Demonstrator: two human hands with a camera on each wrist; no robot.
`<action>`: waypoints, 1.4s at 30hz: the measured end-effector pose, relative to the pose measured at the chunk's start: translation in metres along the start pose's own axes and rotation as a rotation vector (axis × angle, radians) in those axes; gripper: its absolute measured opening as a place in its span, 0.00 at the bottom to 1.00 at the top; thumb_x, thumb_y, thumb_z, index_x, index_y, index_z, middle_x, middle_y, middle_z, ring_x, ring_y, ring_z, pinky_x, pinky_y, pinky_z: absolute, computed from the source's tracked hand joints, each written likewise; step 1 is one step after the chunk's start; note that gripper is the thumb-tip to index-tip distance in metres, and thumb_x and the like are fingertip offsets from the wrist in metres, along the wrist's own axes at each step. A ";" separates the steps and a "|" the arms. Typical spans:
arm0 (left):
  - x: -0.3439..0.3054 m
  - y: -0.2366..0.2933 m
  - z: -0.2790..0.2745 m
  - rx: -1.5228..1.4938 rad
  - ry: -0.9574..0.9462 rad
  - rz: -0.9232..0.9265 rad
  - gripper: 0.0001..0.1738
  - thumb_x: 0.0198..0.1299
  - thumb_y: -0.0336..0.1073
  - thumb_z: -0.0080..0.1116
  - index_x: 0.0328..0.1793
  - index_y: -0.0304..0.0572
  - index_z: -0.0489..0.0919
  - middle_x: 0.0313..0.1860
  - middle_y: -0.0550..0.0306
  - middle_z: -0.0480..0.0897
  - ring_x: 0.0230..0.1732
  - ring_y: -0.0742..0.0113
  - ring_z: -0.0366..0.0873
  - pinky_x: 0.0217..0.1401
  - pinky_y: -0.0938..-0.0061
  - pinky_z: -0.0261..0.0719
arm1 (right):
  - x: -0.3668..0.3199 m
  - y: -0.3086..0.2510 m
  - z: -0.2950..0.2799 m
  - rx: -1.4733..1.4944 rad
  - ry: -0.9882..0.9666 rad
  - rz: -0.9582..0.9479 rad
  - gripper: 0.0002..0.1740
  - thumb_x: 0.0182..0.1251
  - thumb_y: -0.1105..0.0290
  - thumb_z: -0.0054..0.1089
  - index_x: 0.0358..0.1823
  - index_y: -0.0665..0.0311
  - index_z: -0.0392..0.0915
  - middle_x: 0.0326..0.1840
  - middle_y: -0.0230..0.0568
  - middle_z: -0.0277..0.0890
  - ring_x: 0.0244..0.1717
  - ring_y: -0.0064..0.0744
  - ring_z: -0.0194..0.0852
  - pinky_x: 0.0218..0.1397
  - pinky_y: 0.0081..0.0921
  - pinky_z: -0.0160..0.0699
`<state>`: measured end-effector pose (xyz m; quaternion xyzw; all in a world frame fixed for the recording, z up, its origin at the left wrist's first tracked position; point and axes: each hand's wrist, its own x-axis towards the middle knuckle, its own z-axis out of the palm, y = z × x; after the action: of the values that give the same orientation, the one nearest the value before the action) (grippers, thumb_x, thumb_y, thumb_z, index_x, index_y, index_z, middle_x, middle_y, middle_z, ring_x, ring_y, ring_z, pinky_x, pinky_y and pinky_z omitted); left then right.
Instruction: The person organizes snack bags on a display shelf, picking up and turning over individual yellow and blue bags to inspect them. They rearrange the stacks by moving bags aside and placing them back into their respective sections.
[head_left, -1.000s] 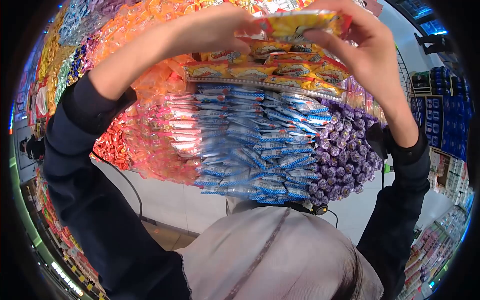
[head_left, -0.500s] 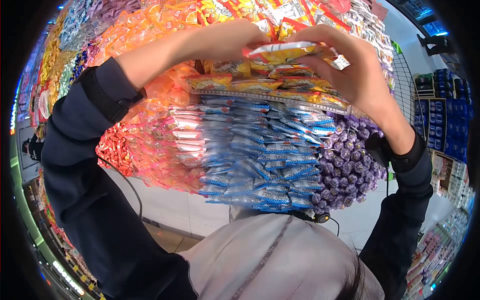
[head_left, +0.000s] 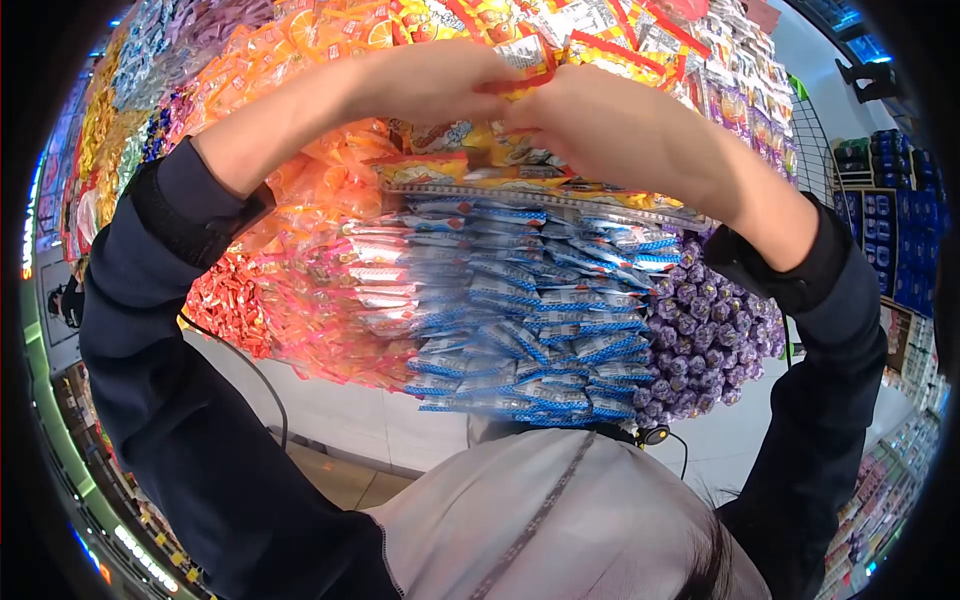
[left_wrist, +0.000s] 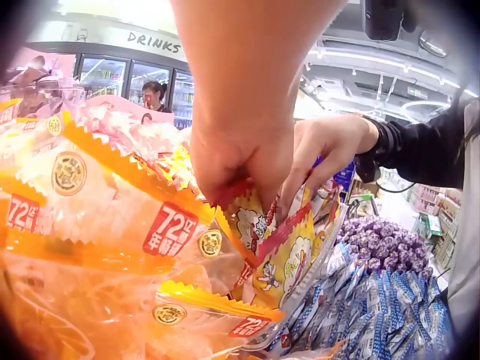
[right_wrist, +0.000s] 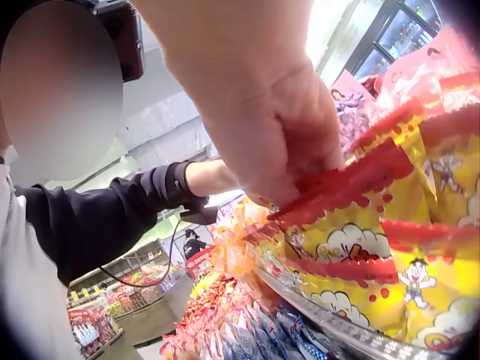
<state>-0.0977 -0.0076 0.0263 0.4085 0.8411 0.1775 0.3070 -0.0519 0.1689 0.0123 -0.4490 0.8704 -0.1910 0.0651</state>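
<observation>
Yellow packets with red crimped edges [head_left: 440,140] [left_wrist: 292,255] [right_wrist: 360,247] stand in rows behind a clear rail. My left hand [head_left: 440,85] [left_wrist: 240,127] pinches the red top edge of one packet in the left wrist view, its fingertips partly hidden. Close beside it on the right, my right hand [head_left: 620,130] [left_wrist: 326,146] reaches down among the same packets. In the right wrist view the right hand [right_wrist: 262,127] holds a packet's red edge [right_wrist: 352,180] between thumb and curled fingers.
Orange-wrapped packets [head_left: 330,165] lie left of the yellow row. Blue-and-white packets [head_left: 530,310] and purple round sweets [head_left: 715,330] fill the near side. A wire rack [head_left: 812,140] and stocked shelves [head_left: 900,230] stand at the right. A person [left_wrist: 154,97] is near the drinks fridges.
The yellow packet held up between my hands has been lowered to the row. My right hand has moved left and turned over, its back now facing up, close to my left hand.
</observation>
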 end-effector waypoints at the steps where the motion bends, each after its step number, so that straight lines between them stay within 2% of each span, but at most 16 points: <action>1: 0.000 -0.005 0.001 0.005 0.020 0.044 0.14 0.57 0.36 0.48 0.44 0.33 0.75 0.27 0.47 0.78 0.28 0.61 0.75 0.34 0.66 0.71 | 0.005 0.005 0.010 -0.003 0.024 -0.037 0.07 0.49 0.78 0.51 0.30 0.71 0.77 0.21 0.50 0.74 0.25 0.43 0.77 0.28 0.34 0.75; 2: 0.000 -0.008 0.001 0.010 0.040 0.088 0.14 0.57 0.36 0.48 0.45 0.33 0.74 0.28 0.47 0.79 0.29 0.61 0.76 0.34 0.67 0.71 | 0.008 0.009 0.016 -0.006 0.048 -0.074 0.07 0.49 0.78 0.51 0.29 0.72 0.77 0.21 0.49 0.74 0.24 0.42 0.77 0.26 0.33 0.74; 5: -0.001 -0.012 0.001 0.021 0.055 0.110 0.13 0.57 0.34 0.47 0.44 0.32 0.74 0.30 0.47 0.79 0.31 0.62 0.76 0.36 0.68 0.72 | 0.017 -0.001 0.016 0.015 0.006 -0.005 0.11 0.53 0.76 0.52 0.39 0.63 0.78 0.25 0.51 0.74 0.29 0.48 0.76 0.33 0.37 0.74; 8: 0.001 -0.012 -0.002 -0.002 -0.015 0.028 0.13 0.55 0.32 0.47 0.43 0.32 0.75 0.30 0.47 0.80 0.32 0.62 0.76 0.38 0.68 0.72 | 0.021 -0.019 0.000 0.126 -0.168 0.182 0.10 0.53 0.76 0.53 0.37 0.64 0.78 0.26 0.50 0.75 0.28 0.47 0.77 0.30 0.37 0.75; 11: 0.003 -0.015 -0.001 -0.055 -0.014 0.110 0.13 0.54 0.32 0.47 0.42 0.32 0.75 0.31 0.49 0.80 0.33 0.62 0.76 0.38 0.68 0.72 | 0.026 -0.009 0.030 -0.160 -0.049 -0.033 0.10 0.52 0.74 0.55 0.37 0.64 0.78 0.25 0.48 0.75 0.27 0.45 0.77 0.26 0.36 0.74; 14: 0.000 -0.011 -0.003 -0.027 -0.058 0.043 0.12 0.55 0.33 0.48 0.41 0.32 0.75 0.31 0.49 0.80 0.33 0.63 0.76 0.38 0.68 0.72 | 0.026 -0.008 0.028 -0.138 -0.227 0.020 0.09 0.51 0.74 0.56 0.35 0.64 0.78 0.24 0.47 0.75 0.28 0.45 0.77 0.29 0.36 0.75; 17: -0.006 -0.006 -0.004 0.021 -0.056 -0.004 0.12 0.55 0.34 0.48 0.41 0.34 0.76 0.31 0.49 0.80 0.33 0.63 0.76 0.38 0.67 0.71 | 0.011 -0.015 0.015 0.087 0.007 0.078 0.09 0.49 0.73 0.56 0.34 0.64 0.78 0.25 0.47 0.76 0.29 0.45 0.77 0.32 0.36 0.75; 20: -0.009 0.001 -0.002 0.016 -0.023 0.043 0.12 0.55 0.34 0.48 0.41 0.35 0.76 0.31 0.49 0.80 0.32 0.63 0.76 0.38 0.68 0.72 | 0.000 -0.028 -0.001 -0.132 0.117 -0.003 0.05 0.46 0.80 0.53 0.24 0.70 0.78 0.22 0.47 0.76 0.24 0.43 0.78 0.26 0.34 0.76; 23: 0.001 -0.009 0.004 0.029 -0.007 0.064 0.13 0.55 0.36 0.49 0.42 0.37 0.76 0.31 0.49 0.80 0.32 0.62 0.76 0.37 0.68 0.72 | 0.003 -0.033 0.006 -0.156 -0.163 0.105 0.10 0.54 0.75 0.53 0.38 0.61 0.78 0.27 0.48 0.76 0.33 0.47 0.76 0.37 0.35 0.75; 26: 0.002 0.003 0.001 -0.007 -0.020 0.080 0.13 0.55 0.37 0.50 0.41 0.36 0.76 0.30 0.48 0.80 0.32 0.60 0.76 0.37 0.67 0.71 | 0.001 -0.021 0.001 0.025 -0.024 0.035 0.10 0.57 0.74 0.53 0.40 0.61 0.78 0.30 0.47 0.77 0.33 0.43 0.77 0.38 0.32 0.76; 29: -0.004 0.031 -0.003 0.081 -0.123 -0.116 0.13 0.55 0.38 0.51 0.41 0.35 0.76 0.30 0.46 0.79 0.33 0.57 0.77 0.38 0.66 0.72 | -0.017 -0.027 -0.029 0.348 0.202 0.188 0.06 0.51 0.77 0.53 0.30 0.68 0.77 0.23 0.47 0.76 0.28 0.43 0.78 0.31 0.31 0.75; 32: -0.001 0.003 0.014 0.172 0.038 0.141 0.13 0.58 0.38 0.51 0.44 0.37 0.72 0.28 0.45 0.77 0.29 0.53 0.75 0.33 0.65 0.70 | -0.039 -0.002 -0.042 0.129 0.353 0.110 0.07 0.55 0.74 0.54 0.35 0.66 0.77 0.26 0.46 0.77 0.31 0.41 0.78 0.34 0.29 0.75; 33: -0.005 0.009 0.014 0.167 0.016 0.132 0.12 0.58 0.37 0.51 0.44 0.38 0.71 0.26 0.43 0.75 0.28 0.47 0.74 0.31 0.61 0.68 | -0.047 0.004 -0.045 0.152 0.350 0.190 0.09 0.57 0.73 0.54 0.38 0.66 0.77 0.29 0.46 0.78 0.31 0.39 0.78 0.37 0.27 0.75; 36: -0.010 0.013 0.019 0.161 0.056 0.143 0.11 0.58 0.37 0.51 0.43 0.39 0.70 0.24 0.43 0.74 0.28 0.47 0.74 0.31 0.60 0.67 | -0.069 0.015 -0.049 0.159 0.364 0.255 0.08 0.59 0.72 0.54 0.39 0.66 0.77 0.32 0.44 0.79 0.33 0.37 0.79 0.39 0.26 0.75; 41: -0.012 0.013 0.024 0.137 0.106 0.139 0.17 0.58 0.36 0.50 0.54 0.46 0.68 0.26 0.43 0.75 0.29 0.45 0.74 0.32 0.58 0.68 | -0.085 0.031 -0.052 0.139 0.388 0.305 0.08 0.59 0.73 0.55 0.39 0.67 0.77 0.34 0.42 0.79 0.34 0.34 0.78 0.40 0.25 0.75; 42: -0.012 0.016 0.023 0.136 0.086 0.108 0.17 0.58 0.36 0.50 0.54 0.46 0.69 0.27 0.43 0.76 0.31 0.45 0.75 0.34 0.58 0.69 | -0.086 0.033 -0.054 0.142 0.389 0.329 0.08 0.59 0.73 0.55 0.39 0.67 0.77 0.34 0.42 0.79 0.34 0.34 0.78 0.41 0.25 0.75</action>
<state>-0.0670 -0.0066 0.0226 0.4654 0.8402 0.1535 0.2322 -0.0415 0.2698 0.0437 -0.2507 0.9122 -0.3213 -0.0421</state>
